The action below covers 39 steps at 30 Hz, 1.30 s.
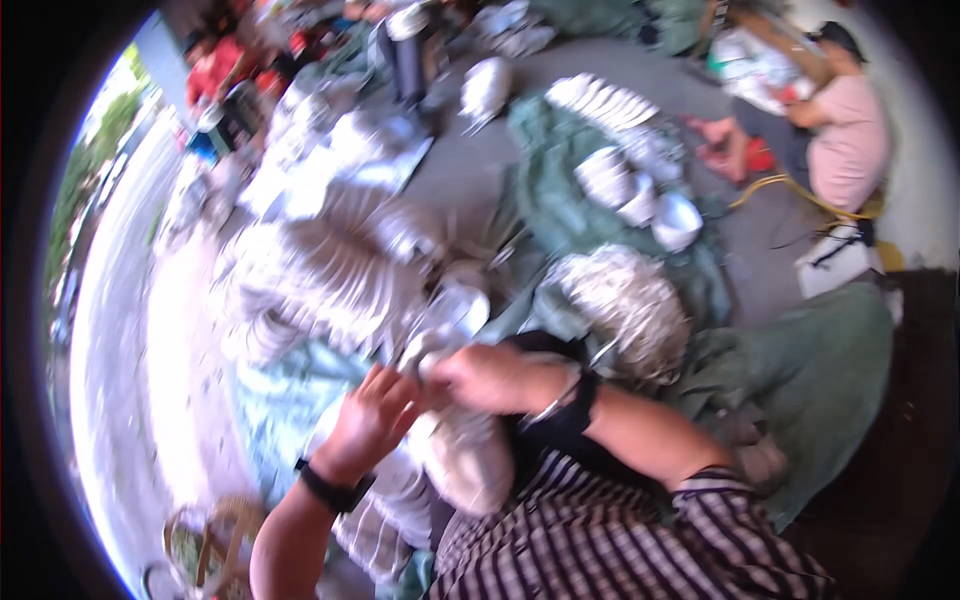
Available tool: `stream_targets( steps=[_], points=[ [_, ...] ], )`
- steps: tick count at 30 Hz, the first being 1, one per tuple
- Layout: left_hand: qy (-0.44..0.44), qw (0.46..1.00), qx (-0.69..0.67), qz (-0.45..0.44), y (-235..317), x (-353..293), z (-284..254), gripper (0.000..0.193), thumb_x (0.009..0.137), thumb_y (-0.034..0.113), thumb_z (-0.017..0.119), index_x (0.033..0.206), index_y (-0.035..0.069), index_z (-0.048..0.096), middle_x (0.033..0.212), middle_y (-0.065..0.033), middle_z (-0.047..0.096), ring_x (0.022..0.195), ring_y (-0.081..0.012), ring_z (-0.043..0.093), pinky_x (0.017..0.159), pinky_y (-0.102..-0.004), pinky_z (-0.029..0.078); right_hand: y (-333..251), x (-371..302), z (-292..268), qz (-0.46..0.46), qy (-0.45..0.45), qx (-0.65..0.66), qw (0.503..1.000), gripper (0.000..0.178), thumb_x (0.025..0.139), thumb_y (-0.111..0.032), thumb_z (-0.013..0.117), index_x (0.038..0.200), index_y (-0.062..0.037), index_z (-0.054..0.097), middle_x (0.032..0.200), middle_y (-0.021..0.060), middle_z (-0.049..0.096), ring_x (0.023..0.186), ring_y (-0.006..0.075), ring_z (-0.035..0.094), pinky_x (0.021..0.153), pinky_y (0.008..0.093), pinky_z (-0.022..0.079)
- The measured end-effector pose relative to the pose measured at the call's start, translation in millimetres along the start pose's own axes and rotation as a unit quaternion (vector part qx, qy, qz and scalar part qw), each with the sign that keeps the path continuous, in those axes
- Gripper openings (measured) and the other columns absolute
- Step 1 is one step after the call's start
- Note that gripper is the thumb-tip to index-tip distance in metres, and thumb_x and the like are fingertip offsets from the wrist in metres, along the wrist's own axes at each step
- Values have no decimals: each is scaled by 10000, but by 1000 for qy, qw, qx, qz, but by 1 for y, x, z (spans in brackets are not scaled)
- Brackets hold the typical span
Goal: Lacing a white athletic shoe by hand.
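In front of my body a pale, rounded cup-shaped piece (462,462) hangs or rests below my hands; its exact kind is blurred. Over its upper end my right hand (490,380) is closed, gripping whitish material (428,350). Close beside it, my left hand (375,420) has its fingers curled in a pinch towards the same spot. What sits between the left fingertips is too blurred to make out. Just beyond my hands lies a white bowl-shaped piece (462,308). A large heap of nested white cup-like pieces (310,285) spreads to the far left of them.
A tangled bundle of white strips (630,305) lies on green cloth (800,370) to the right. More stacked white cups (625,185) stand farther off. A woven basket (215,545) is at lower left. A person in pink (845,130) sits at right; others work at the back.
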<state>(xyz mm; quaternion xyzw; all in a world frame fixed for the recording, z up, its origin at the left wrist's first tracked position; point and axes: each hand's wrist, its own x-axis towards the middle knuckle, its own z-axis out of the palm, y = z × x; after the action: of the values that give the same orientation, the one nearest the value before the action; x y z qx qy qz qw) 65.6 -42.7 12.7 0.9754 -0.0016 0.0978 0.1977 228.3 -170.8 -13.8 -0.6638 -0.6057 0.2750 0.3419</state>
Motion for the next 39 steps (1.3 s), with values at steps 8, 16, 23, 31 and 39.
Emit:
stream_targets(
  steps=[8, 16, 23, 31, 39],
  points=[
    [66, 992, -79, -66, 0, -21, 11, 307, 646, -5, 689, 893, 79, 527, 897, -62, 574, 874, -279, 572, 707, -359, 502, -17, 4, 5, -48, -54, -102, 992, 125, 761, -153, 594, 818, -91, 686, 774, 123, 667, 770, 286, 659, 704, 380, 512],
    [26, 991, -93, -92, 16, -15, 2, 189, 682, 103, 722, 842, 78, 627, 974, -91, 537, 978, -286, 529, 784, -391, 487, 24, 10, -30, -17, 226, 74, 971, 177, 851, -182, 567, 754, -42, 616, 608, 72, 613, 523, 151, 573, 511, 289, 459],
    [-64, 974, 64, -206, 45, 11, 18, 239, 695, 279, 722, 804, 78, 649, 994, -75, 509, 1078, -285, 435, 823, -414, 463, 25, -25, -47, 168, -32, 550, 818, 247, 934, -245, 494, 847, -25, 566, 604, 73, 588, 340, 36, 332, 341, 170, 254],
    [-37, 990, -118, -72, 20, 2, 0, 153, 625, 74, 761, 679, 67, 618, 992, -36, 585, 1063, -272, 477, 924, -390, 382, 65, -55, -104, 107, 107, 828, 540, 134, 916, -146, 470, 864, -53, 551, 649, -19, 531, 387, 44, 320, 427, 218, 258],
    [-49, 979, -157, -120, 17, 12, -14, 130, 723, 24, 670, 845, 67, 677, 997, -46, 644, 985, -228, 563, 901, -355, 421, 57, -176, -302, -125, 320, 844, 413, 98, 846, -75, 412, 770, -57, 472, 634, -3, 468, 353, 74, 234, 424, 234, 189]
  ],
)
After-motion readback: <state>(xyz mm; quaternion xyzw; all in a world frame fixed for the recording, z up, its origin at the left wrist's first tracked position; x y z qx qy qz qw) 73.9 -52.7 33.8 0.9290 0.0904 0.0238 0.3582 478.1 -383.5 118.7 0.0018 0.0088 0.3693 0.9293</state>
